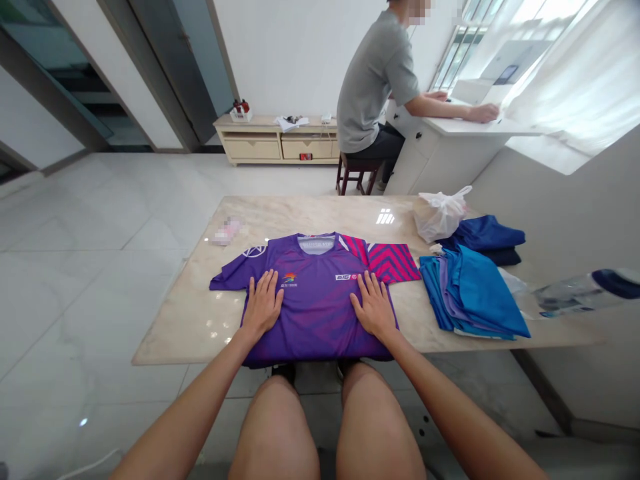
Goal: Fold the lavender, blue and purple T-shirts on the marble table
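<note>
A purple T-shirt (320,307) lies front side up on the marble-look table, its collar pointing away from me. Its right-hand sleeve has pink chevron stripes, and the lower part reaches the table's near edge. My left hand (263,303) rests flat on the left side of the chest, just beside a small colourful logo. On the other side, my right hand (373,305) lies flat below a white printed label. Both hands have their fingers stretched out and hold nothing.
Folded blue clothes (480,290) sit on the table (190,320) to the right, near a white plastic bag (440,213), a dark blue cloth (483,232) and a clear bottle (575,293). Beyond, a person in grey (377,80) sits on a stool at a white desk (465,125).
</note>
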The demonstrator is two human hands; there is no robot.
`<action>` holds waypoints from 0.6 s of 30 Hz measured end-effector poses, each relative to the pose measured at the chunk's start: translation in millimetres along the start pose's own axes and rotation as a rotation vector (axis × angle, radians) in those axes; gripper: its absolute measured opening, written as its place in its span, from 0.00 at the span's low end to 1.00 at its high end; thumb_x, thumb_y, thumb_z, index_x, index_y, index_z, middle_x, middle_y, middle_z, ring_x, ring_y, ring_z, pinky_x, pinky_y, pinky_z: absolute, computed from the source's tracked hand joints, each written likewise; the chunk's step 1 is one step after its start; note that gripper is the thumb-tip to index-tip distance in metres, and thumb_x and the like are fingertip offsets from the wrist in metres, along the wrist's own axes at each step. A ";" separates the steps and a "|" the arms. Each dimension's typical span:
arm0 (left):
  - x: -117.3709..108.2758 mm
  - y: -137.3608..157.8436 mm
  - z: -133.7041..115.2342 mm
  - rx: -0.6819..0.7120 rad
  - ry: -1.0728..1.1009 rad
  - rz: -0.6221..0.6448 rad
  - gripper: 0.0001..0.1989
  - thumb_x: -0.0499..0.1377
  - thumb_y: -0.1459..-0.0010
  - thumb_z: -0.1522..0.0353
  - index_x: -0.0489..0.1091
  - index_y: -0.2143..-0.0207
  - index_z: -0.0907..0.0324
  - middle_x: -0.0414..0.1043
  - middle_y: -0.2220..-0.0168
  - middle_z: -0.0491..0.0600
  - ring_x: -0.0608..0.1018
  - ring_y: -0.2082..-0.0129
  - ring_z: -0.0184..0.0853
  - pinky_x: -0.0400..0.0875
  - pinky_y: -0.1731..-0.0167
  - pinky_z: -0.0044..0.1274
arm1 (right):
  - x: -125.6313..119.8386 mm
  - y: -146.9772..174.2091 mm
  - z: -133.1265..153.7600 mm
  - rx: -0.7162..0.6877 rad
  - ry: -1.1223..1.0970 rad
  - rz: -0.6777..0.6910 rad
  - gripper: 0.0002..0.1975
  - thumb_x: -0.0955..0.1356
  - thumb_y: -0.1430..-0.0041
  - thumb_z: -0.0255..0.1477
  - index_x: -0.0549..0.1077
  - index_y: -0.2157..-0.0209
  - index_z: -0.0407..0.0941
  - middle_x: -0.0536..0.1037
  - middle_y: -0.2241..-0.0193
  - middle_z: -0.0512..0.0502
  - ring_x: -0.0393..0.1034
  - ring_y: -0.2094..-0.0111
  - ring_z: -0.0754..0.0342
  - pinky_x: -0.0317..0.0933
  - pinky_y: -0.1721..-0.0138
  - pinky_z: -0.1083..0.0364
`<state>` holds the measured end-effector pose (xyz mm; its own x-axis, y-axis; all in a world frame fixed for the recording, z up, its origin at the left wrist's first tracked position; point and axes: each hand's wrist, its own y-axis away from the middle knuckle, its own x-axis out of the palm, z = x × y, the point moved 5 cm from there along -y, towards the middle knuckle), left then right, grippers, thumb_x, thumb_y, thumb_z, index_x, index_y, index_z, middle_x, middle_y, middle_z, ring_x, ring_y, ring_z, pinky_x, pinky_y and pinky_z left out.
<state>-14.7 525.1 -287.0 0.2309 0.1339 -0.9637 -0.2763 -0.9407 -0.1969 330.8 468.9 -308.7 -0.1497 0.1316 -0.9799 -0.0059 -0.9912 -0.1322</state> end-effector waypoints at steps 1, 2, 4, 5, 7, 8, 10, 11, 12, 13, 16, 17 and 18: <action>-2.4 0.8 -1.8 0.016 -0.002 -0.019 0.33 0.42 0.21 0.61 0.59 0.21 0.62 0.57 0.19 0.59 0.62 0.20 0.46 0.47 0.18 0.47 | -0.7 -1.3 1.0 0.002 -0.001 0.005 0.36 0.55 0.18 0.44 0.58 0.19 0.40 0.51 0.18 0.35 0.45 0.18 0.38 0.41 0.20 0.36; -4.2 2.4 -3.4 0.030 -0.002 -0.035 0.32 0.41 0.21 0.61 0.61 0.22 0.62 0.57 0.19 0.58 0.63 0.20 0.45 0.48 0.18 0.45 | -1.0 -1.9 1.8 0.006 -0.002 0.009 0.36 0.55 0.18 0.44 0.58 0.19 0.40 0.52 0.18 0.35 0.45 0.18 0.38 0.41 0.20 0.36; -5.2 8.3 -4.9 0.033 0.000 -0.038 0.32 0.41 0.21 0.62 0.61 0.22 0.61 0.56 0.19 0.57 0.63 0.21 0.43 0.52 0.19 0.42 | -0.8 -0.7 2.8 0.016 -0.003 0.012 0.36 0.56 0.19 0.43 0.59 0.20 0.40 0.53 0.18 0.34 0.46 0.18 0.37 0.42 0.20 0.35; -4.5 12.2 -4.4 0.019 0.000 -0.023 0.32 0.42 0.21 0.62 0.61 0.21 0.61 0.56 0.19 0.57 0.63 0.20 0.44 0.53 0.19 0.43 | -0.4 1.3 3.3 0.018 -0.003 0.011 0.36 0.56 0.19 0.43 0.59 0.20 0.40 0.53 0.18 0.34 0.46 0.18 0.37 0.42 0.20 0.35; -2.2 20.9 -1.9 -0.018 -0.011 0.018 0.33 0.43 0.22 0.60 0.60 0.21 0.61 0.56 0.19 0.58 0.61 0.19 0.46 0.54 0.20 0.46 | 0.6 7.5 3.9 0.015 -0.001 0.008 0.36 0.56 0.19 0.43 0.60 0.20 0.40 0.53 0.18 0.33 0.46 0.18 0.36 0.43 0.20 0.35; -1.0 25.3 -0.9 -0.027 -0.019 0.039 0.34 0.44 0.22 0.59 0.59 0.20 0.61 0.55 0.19 0.58 0.60 0.19 0.47 0.53 0.20 0.47 | 1.1 11.3 4.1 0.010 0.001 0.006 0.36 0.55 0.19 0.44 0.60 0.20 0.40 0.53 0.18 0.33 0.46 0.18 0.36 0.43 0.20 0.35; 0.2 33.3 0.1 -0.028 -0.034 0.073 0.35 0.45 0.22 0.57 0.58 0.20 0.60 0.53 0.18 0.58 0.58 0.18 0.48 0.52 0.20 0.48 | 2.2 19.2 4.0 0.001 0.009 0.002 0.36 0.55 0.19 0.44 0.59 0.20 0.39 0.53 0.18 0.33 0.46 0.18 0.36 0.43 0.20 0.35; 0.2 36.6 0.3 -0.026 -0.040 0.083 0.35 0.45 0.22 0.57 0.58 0.20 0.60 0.53 0.18 0.58 0.57 0.18 0.48 0.51 0.20 0.48 | 2.8 22.8 3.6 -0.001 0.014 0.001 0.37 0.55 0.19 0.44 0.60 0.20 0.38 0.52 0.18 0.32 0.46 0.18 0.35 0.42 0.20 0.35; -0.3 39.4 0.3 -0.025 -0.045 0.089 0.35 0.45 0.23 0.56 0.57 0.20 0.60 0.53 0.18 0.58 0.57 0.18 0.48 0.51 0.20 0.48 | 3.5 26.2 3.1 -0.002 0.017 -0.001 0.37 0.56 0.19 0.45 0.60 0.20 0.38 0.52 0.18 0.32 0.46 0.18 0.35 0.42 0.20 0.35; -1.1 41.8 0.1 -0.027 -0.048 0.090 0.35 0.45 0.23 0.56 0.58 0.20 0.60 0.53 0.18 0.58 0.57 0.18 0.48 0.51 0.20 0.48 | 4.2 29.3 2.6 -0.002 0.018 -0.002 0.37 0.56 0.19 0.45 0.60 0.20 0.37 0.52 0.19 0.31 0.46 0.18 0.35 0.43 0.20 0.36; -5.1 48.0 -1.7 -0.030 -0.046 0.092 0.35 0.45 0.23 0.57 0.58 0.20 0.60 0.54 0.19 0.58 0.58 0.18 0.48 0.51 0.20 0.48 | 5.2 39.0 2.5 -0.006 0.002 -0.013 0.38 0.56 0.19 0.46 0.58 0.20 0.36 0.52 0.19 0.28 0.46 0.18 0.35 0.44 0.21 0.36; -6.6 50.4 -2.9 -0.029 -0.041 0.096 0.35 0.44 0.23 0.57 0.58 0.20 0.61 0.53 0.18 0.58 0.57 0.18 0.48 0.51 0.20 0.48 | 4.9 43.1 3.1 -0.008 -0.004 -0.017 0.39 0.56 0.20 0.46 0.58 0.20 0.36 0.53 0.19 0.28 0.46 0.18 0.35 0.45 0.21 0.35; -8.0 53.3 -4.2 -0.027 -0.036 0.103 0.36 0.44 0.23 0.57 0.58 0.20 0.61 0.53 0.18 0.58 0.57 0.18 0.48 0.51 0.20 0.49 | 4.1 47.9 4.1 -0.010 -0.007 -0.017 0.39 0.56 0.20 0.46 0.57 0.20 0.36 0.53 0.19 0.27 0.46 0.18 0.35 0.45 0.22 0.35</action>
<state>-27.3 472.6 -289.1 0.1691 0.0462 -0.9845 -0.2715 -0.9581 -0.0916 325.8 422.0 -318.4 -0.1570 0.1486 -0.9764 0.0014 -0.9886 -0.1506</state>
